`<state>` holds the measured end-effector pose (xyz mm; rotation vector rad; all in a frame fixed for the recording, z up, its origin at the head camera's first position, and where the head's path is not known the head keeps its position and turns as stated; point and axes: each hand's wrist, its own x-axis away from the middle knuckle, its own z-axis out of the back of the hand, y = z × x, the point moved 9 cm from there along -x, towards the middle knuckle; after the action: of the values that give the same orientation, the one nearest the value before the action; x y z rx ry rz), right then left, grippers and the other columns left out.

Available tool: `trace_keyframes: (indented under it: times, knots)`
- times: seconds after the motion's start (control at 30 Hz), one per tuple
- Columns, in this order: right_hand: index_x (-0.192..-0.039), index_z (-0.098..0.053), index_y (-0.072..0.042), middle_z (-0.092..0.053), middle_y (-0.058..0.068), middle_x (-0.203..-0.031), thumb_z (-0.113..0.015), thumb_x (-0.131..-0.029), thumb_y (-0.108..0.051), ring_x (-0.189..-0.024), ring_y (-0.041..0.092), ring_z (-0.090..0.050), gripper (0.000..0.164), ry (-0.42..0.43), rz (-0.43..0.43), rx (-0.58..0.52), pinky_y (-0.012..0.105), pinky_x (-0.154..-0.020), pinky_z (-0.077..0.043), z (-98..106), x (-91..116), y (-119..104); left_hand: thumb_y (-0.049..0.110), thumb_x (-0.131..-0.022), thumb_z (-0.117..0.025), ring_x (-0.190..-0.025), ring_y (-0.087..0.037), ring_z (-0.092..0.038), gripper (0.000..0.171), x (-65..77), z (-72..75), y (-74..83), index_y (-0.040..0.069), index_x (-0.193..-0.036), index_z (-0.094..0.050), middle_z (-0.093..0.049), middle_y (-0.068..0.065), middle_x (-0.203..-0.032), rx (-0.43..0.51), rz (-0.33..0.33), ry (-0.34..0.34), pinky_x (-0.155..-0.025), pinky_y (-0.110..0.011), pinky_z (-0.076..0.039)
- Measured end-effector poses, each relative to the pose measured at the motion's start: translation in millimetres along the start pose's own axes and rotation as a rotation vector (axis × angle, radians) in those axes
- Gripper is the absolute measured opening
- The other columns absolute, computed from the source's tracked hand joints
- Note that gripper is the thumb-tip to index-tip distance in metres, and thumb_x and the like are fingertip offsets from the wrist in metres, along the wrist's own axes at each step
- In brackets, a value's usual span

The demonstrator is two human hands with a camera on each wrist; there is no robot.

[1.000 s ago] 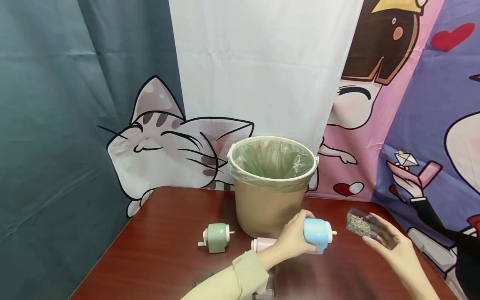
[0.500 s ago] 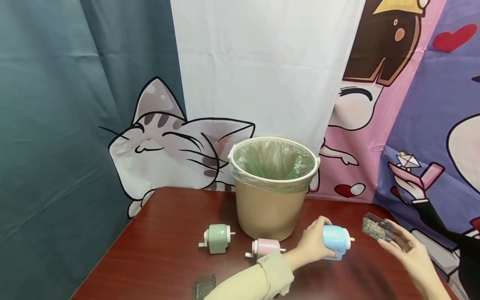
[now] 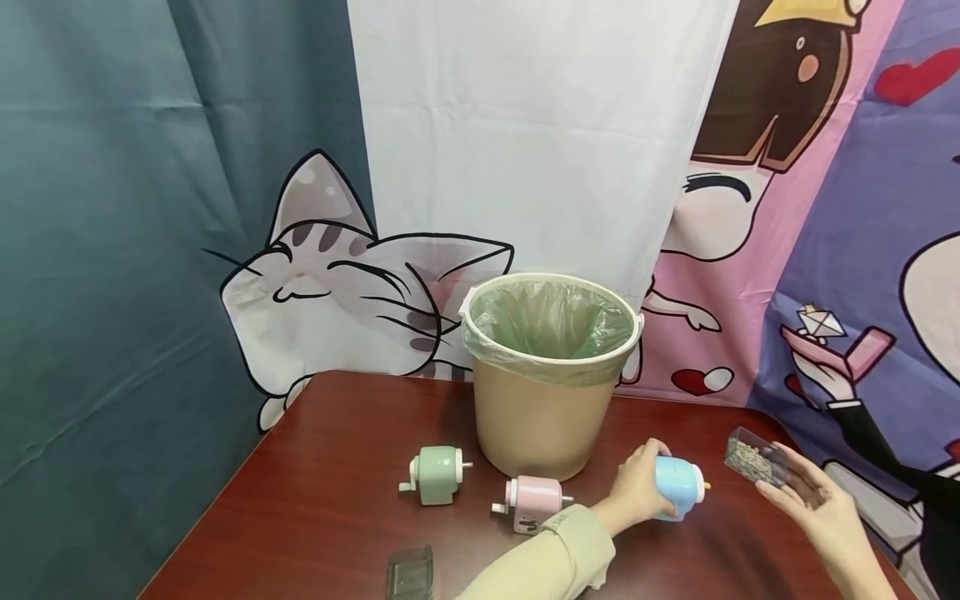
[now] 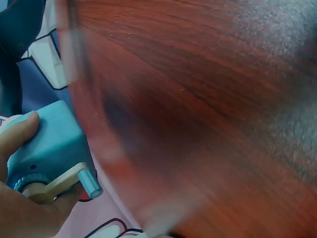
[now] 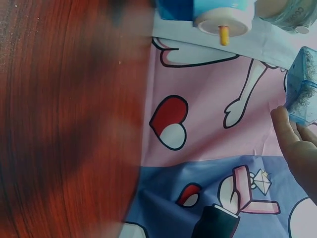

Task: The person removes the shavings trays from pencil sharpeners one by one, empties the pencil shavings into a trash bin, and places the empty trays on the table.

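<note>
My left hand (image 3: 637, 492) grips a blue hand-crank pencil sharpener (image 3: 677, 486) above the right part of the table. A yellow tip sticks out of the sharpener's white front ring. In the left wrist view the sharpener (image 4: 52, 139) shows its crank arm and blue knob beside my fingers. Farther right, my right hand (image 3: 821, 512) holds a small clear shavings drawer (image 3: 752, 457) by its near end, between thumb and fingers. Greyish-brown shavings lie inside it. The right wrist view has the drawer (image 5: 301, 87) at its right edge, fingertips touching it.
A tan trash bin (image 3: 536, 417) with a green liner stands at the back of the brown table (image 3: 330, 483). Left of my left hand are a pink crank sharpener (image 3: 536, 497) and a green one (image 3: 437, 477). A dark, shallow drawer (image 3: 410, 573) lies at the front.
Both hands have moved right, the left with the blue sharpener and the right with the drawer. The left arm uncovers the pink sharpener and more of the dark drawer.
</note>
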<state>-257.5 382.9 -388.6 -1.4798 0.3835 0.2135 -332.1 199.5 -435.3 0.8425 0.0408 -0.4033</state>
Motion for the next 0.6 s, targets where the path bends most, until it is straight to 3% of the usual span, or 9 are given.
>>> trace_keyframes:
  times: [0.13, 0.3, 0.5, 0.6]
  knots:
    - [-0.132, -0.051, -0.023, -0.063, -0.021, -0.112, -0.054, -0.085, 0.016, -0.1, -0.011, -0.058, 0.06, -0.008, 0.015, -0.003, 0.007, -0.075, -0.047, -1.3, 1.0, 2.3, 0.014, -0.05, -0.093, -0.085, -0.007, -0.054, 0.075, 1.4, -7.3, -3.2, 0.027, -0.106, -0.045, -0.057, 0.009, -0.099, -0.035, 0.005, -0.033, -0.073, -0.02, -0.044]
    - [-0.131, -0.052, -0.025, -0.062, -0.024, -0.109, -0.057, -0.085, 0.012, -0.098, -0.013, -0.057, 0.059, 0.02, -0.026, 0.037, 0.006, -0.074, -0.047, -1.8, 2.0, 8.7, 0.014, -0.049, -0.094, -0.086, -0.008, -0.055, 0.076, 5.4, -13.1, -7.1, 0.025, -0.105, -0.044, -0.056, 0.009, -0.098, -0.052, 0.001, -0.049, -0.073, -0.019, -0.044]
    - [-0.131, -0.051, -0.024, -0.063, -0.023, -0.109, -0.057, -0.085, 0.013, -0.098, -0.013, -0.058, 0.059, 0.021, -0.024, 0.014, 0.006, -0.074, -0.047, -0.9, 3.5, 8.8, 0.011, -0.048, -0.093, -0.082, -0.011, -0.055, 0.077, 7.2, -21.0, -12.8, 0.022, -0.104, -0.042, -0.055, 0.006, -0.094, -0.071, -0.065, 0.002, -0.071, -0.021, -0.043]
    - [-0.131, -0.051, -0.025, -0.063, -0.023, -0.109, -0.056, -0.086, 0.012, -0.099, -0.013, -0.058, 0.059, 0.021, -0.035, 0.002, 0.006, -0.074, -0.047, 0.2, 3.3, 9.4, 0.011, -0.045, -0.094, -0.08, -0.011, -0.054, 0.078, 6.7, -21.1, -13.6, 0.022, -0.103, -0.042, -0.054, 0.006, -0.091, -0.095, -0.065, 0.015, -0.068, -0.02, -0.043]
